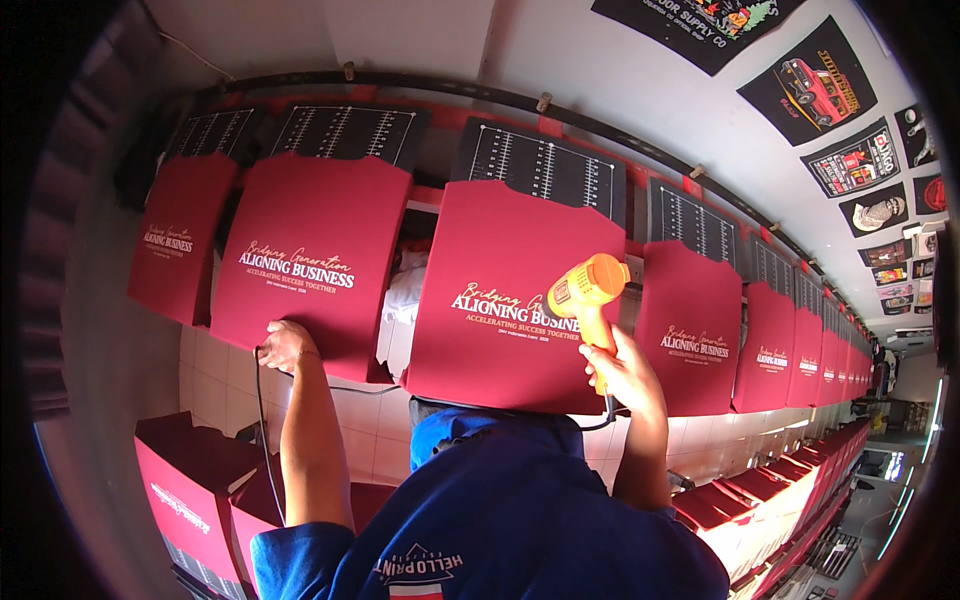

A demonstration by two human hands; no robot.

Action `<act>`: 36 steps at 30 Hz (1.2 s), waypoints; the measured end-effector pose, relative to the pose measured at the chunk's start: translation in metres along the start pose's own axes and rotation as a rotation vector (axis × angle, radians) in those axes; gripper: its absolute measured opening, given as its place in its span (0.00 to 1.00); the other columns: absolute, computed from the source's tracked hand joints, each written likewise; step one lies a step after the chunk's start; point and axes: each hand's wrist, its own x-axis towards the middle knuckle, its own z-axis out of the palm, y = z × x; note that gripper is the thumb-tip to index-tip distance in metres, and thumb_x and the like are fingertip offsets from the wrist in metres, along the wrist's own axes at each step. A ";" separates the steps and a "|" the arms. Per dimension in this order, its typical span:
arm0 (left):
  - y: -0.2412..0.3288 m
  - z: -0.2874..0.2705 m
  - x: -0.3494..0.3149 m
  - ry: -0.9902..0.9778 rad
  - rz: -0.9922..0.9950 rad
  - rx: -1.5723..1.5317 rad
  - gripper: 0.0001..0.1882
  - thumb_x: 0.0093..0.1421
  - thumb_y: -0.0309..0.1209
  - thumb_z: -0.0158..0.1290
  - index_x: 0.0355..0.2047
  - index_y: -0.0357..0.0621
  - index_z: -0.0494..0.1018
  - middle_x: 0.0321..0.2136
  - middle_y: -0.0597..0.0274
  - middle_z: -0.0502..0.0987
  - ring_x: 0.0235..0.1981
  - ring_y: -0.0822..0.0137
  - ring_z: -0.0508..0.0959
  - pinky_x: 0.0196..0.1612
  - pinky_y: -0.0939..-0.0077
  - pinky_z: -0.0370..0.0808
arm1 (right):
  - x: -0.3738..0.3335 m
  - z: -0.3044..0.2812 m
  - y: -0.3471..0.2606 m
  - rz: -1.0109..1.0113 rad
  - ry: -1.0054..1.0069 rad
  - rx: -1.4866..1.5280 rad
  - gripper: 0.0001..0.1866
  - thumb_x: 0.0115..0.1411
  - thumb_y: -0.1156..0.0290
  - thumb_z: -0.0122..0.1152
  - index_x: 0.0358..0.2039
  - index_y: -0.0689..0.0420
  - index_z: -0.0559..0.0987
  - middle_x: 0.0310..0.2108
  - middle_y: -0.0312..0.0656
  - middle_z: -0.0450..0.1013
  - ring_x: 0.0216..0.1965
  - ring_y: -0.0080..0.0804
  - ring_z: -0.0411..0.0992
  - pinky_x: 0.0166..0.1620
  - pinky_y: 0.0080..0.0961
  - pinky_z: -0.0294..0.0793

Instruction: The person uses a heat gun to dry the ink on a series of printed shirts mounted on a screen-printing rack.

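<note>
My right hand (628, 375) is wrapped round the handle of a yellow hair dryer (590, 285), held above a maroon shirt panel (520, 235) with white and gold print. The dryer's body covers part of that print. Over to the left, my left hand (287, 345) is closed at the lower edge of another printed maroon panel (310, 210). A black power cord (262, 410) runs through its fingers and hangs down beside my forearm. Both panels lie on black boards (545, 165) marked with white scales.
More printed maroon panels (690, 330) continue in a long row to the right, along a dark rail (620, 135). Behind me, a second row of panels (180, 490) runs parallel across the tiled aisle (380, 430). Printed dark cloths (810, 85) hang on the wall at upper right.
</note>
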 end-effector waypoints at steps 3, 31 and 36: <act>0.002 -0.006 -0.002 -0.048 -0.010 -0.042 0.35 0.60 0.48 0.40 0.51 0.22 0.61 0.48 0.36 0.66 0.47 0.45 0.74 0.46 0.54 0.77 | 0.003 0.001 0.005 -0.028 0.002 0.025 0.17 0.63 0.69 0.57 0.50 0.59 0.68 0.29 0.33 0.69 0.24 0.19 0.71 0.23 0.18 0.72; -0.003 0.005 0.002 0.041 0.006 0.034 0.32 0.60 0.48 0.41 0.49 0.25 0.62 0.44 0.41 0.67 0.44 0.48 0.74 0.41 0.55 0.78 | 0.019 0.015 -0.010 -0.094 0.005 -0.018 0.19 0.64 0.68 0.55 0.52 0.62 0.67 0.31 0.36 0.69 0.27 0.20 0.71 0.28 0.20 0.75; 0.004 -0.008 -0.005 -0.012 0.006 -0.019 0.33 0.59 0.47 0.41 0.50 0.23 0.62 0.47 0.36 0.66 0.46 0.44 0.75 0.45 0.54 0.77 | 0.014 0.018 -0.013 -0.052 -0.034 -0.017 0.19 0.64 0.69 0.56 0.52 0.62 0.67 0.31 0.35 0.69 0.27 0.20 0.71 0.27 0.20 0.75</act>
